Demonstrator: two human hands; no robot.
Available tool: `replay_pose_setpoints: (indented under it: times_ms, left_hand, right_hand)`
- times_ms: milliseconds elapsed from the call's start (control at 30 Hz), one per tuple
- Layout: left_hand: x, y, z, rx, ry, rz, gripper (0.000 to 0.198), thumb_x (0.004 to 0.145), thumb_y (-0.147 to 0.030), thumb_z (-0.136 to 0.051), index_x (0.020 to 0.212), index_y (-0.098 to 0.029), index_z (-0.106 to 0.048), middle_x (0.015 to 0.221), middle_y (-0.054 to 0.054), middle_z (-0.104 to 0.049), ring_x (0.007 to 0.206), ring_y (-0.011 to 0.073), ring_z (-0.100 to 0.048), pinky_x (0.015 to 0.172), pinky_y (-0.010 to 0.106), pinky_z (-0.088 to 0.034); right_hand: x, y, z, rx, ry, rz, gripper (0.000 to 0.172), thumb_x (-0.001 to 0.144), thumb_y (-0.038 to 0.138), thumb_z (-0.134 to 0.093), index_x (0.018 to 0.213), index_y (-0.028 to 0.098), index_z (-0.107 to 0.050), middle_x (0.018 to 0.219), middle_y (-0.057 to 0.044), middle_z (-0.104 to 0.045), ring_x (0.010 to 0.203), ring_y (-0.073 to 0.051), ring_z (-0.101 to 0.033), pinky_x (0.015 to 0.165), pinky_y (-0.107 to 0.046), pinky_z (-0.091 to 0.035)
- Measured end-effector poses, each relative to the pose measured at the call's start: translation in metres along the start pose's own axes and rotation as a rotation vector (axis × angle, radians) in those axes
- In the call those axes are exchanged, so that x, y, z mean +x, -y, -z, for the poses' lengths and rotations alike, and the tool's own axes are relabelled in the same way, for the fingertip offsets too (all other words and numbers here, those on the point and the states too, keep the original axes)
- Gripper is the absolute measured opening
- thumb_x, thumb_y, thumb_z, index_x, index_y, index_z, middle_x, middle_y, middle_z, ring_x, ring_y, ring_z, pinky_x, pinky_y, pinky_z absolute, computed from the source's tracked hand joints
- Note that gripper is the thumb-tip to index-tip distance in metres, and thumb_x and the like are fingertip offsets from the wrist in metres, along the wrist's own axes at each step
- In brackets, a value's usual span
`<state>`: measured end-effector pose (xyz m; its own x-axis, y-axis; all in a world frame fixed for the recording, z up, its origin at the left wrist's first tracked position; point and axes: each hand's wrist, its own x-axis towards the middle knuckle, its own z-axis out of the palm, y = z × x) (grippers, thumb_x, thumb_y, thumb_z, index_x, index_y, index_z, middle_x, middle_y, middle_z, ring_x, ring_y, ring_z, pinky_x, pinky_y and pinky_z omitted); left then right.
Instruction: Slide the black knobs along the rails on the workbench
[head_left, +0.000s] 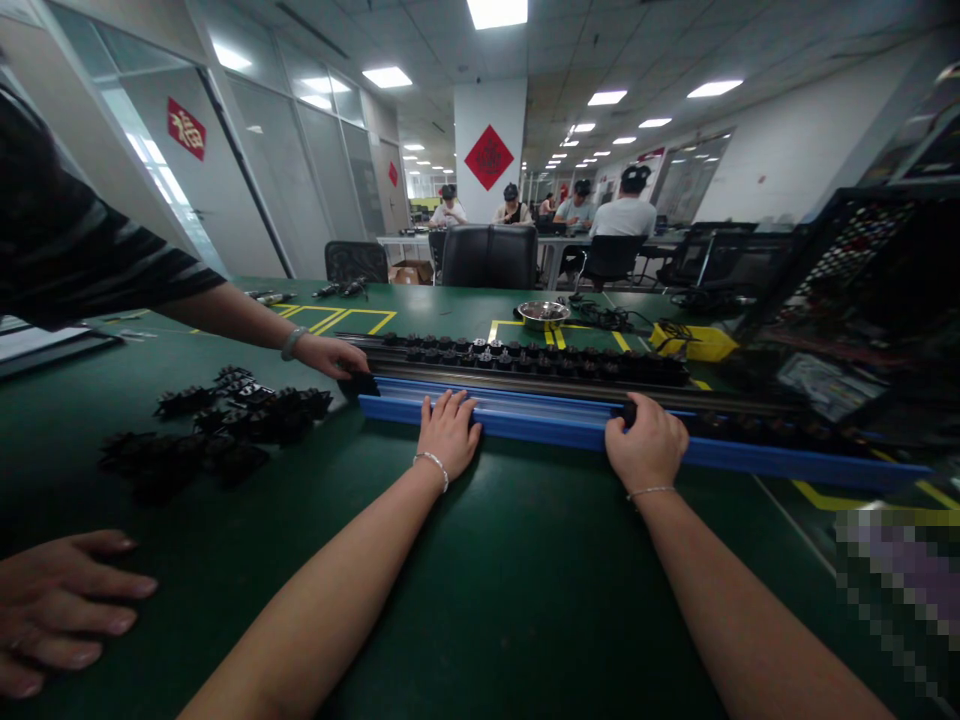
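A long blue channel stretches across the green table in front of me. My left hand rests on its near wall with the fingers stretched over the edge, open and gripping nothing. Farther along to the right, my right hand is closed, thumb and fingers pinching a small black part at the channel. Most of that part is hidden by the fingers. At the channel's left end a co-worker's hand touches a black piece.
Black rails carrying rows of black parts lie behind the channel. A heap of loose black parts is at the left, near a co-worker's other hand. Beyond stand a metal bowl and a yellow tray.
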<state>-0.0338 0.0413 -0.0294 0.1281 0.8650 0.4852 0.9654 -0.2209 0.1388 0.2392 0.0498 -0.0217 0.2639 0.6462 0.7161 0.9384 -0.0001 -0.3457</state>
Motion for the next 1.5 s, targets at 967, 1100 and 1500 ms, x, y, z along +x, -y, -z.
replay_pose_setpoints:
  times_ms: [967,1100,1500]
  left_hand:
    - [-0.004,-0.003,0.007,-0.022,-0.015,-0.011,0.019,0.087,-0.034,-0.046,0.093,-0.023,-0.06,0.096,0.005,-0.063,0.102,0.0237,-0.053,0.11,0.053,-0.014]
    - [-0.005,-0.002,0.008,-0.042,-0.018,-0.031,0.018,0.086,-0.034,-0.047,0.09,-0.023,-0.06,0.094,0.004,-0.063,0.101,0.023,-0.054,0.111,0.052,-0.013]
    - [-0.005,-0.004,0.009,-0.063,-0.054,-0.027,0.019,0.085,-0.037,-0.047,0.088,-0.023,-0.059,0.091,0.003,-0.063,0.099,0.0222,-0.054,0.11,0.05,-0.015]
  right_hand:
    - [0.001,0.006,0.007,0.093,0.065,0.06,0.031,0.073,0.02,-0.043,0.098,0.016,-0.062,0.1,-0.01,-0.065,0.091,-0.024,-0.053,0.083,-0.036,-0.042]
    - [0.0,0.006,0.007,0.094,0.065,0.1,0.03,0.073,0.019,-0.044,0.098,0.015,-0.062,0.1,-0.01,-0.065,0.09,-0.023,-0.054,0.082,-0.036,-0.043]
    - [-0.005,0.013,0.002,0.197,0.064,0.218,0.029,0.075,0.02,-0.047,0.1,0.017,-0.06,0.101,-0.009,-0.065,0.093,-0.022,-0.057,0.086,-0.036,-0.044]
